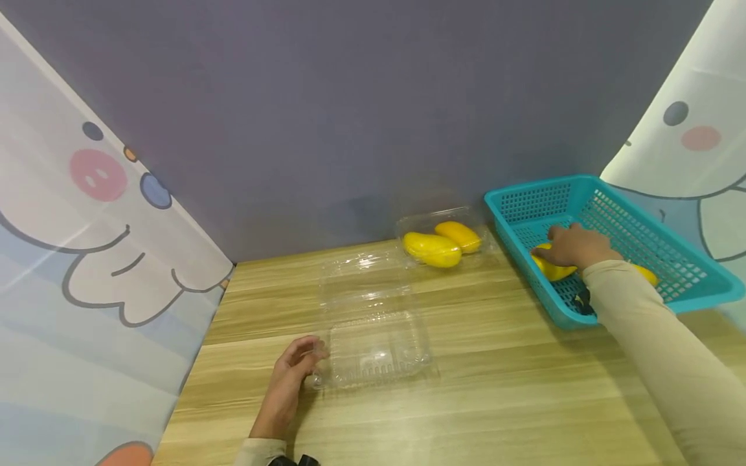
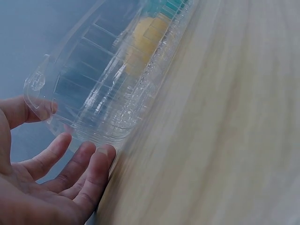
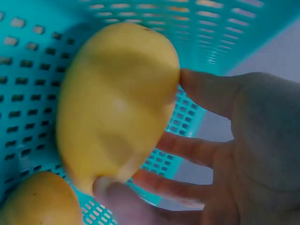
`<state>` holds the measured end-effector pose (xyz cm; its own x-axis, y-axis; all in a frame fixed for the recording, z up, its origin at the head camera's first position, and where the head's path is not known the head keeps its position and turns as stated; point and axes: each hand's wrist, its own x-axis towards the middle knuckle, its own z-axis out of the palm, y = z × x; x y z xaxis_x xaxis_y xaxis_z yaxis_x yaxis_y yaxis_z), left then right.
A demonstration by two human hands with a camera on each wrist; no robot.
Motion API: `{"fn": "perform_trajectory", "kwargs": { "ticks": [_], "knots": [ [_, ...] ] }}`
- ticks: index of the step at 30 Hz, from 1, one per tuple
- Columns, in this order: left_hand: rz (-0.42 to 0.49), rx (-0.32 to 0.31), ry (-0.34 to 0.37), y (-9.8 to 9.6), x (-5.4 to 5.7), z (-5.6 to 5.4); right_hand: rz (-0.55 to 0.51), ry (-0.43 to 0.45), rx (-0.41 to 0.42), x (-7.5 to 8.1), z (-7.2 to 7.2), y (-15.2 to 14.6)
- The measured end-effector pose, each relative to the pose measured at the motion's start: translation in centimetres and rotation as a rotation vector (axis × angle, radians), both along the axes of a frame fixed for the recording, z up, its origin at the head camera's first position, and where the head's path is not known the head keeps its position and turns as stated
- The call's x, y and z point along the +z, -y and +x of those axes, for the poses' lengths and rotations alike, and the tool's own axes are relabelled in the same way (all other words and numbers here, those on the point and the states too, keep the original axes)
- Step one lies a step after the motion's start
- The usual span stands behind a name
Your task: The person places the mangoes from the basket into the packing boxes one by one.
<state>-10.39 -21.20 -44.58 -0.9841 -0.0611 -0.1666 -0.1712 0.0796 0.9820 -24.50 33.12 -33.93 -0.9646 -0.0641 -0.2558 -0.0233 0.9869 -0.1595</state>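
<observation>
An unfolded clear plastic clamshell container (image 1: 379,349) lies on the table. At its left edge is my left hand (image 1: 289,372), thumb and fingers on the rim of the container (image 2: 98,79) in the left wrist view. Inside a turquoise basket, my right hand (image 1: 574,246) grips a yellow mango (image 1: 556,266). The right wrist view shows thumb and fingertips around this mango (image 3: 117,103). Another mango (image 3: 40,201) lies beside it in the basket. Part of the basket's contents is hidden under my right forearm.
The turquoise basket (image 1: 542,302) stands at the right of the wooden table (image 1: 466,401). Behind the unfolded container, a second clear container (image 1: 405,226) holds two mangoes (image 1: 432,250) near the grey back wall (image 1: 350,116). Printed curtains (image 1: 52,291) hang at both sides.
</observation>
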Motion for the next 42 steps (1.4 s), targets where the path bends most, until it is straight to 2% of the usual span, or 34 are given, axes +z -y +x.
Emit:
{"fn": "perform_trajectory", "kwargs": {
  "ticks": [4, 11, 25, 32, 42],
  "knots": [
    [0.002, -0.001, 0.003, -0.1, 0.1, 0.0, 0.017, 0.0, 0.01, -0.6, -0.4, -0.1],
    [-0.009, 0.0, 0.015, -0.1, 0.1, -0.1, 0.009, 0.003, 0.02, -0.6, -0.9, 0.2],
    [0.015, 0.005, 0.009, -0.4, -0.1, 0.0, -0.042, -0.007, 0.04, -0.7, -1.0, -0.2],
    [0.059, 0.013, 0.004, -0.6, 0.0, 0.0, -0.046, -0.004, 0.022, -0.9, -1.0, -0.1],
    [0.061, 0.001, -0.008, -0.5, -0.2, 0.0, -0.079, 0.02, -0.019, -0.9, -0.9, -0.1]
  ]
}}
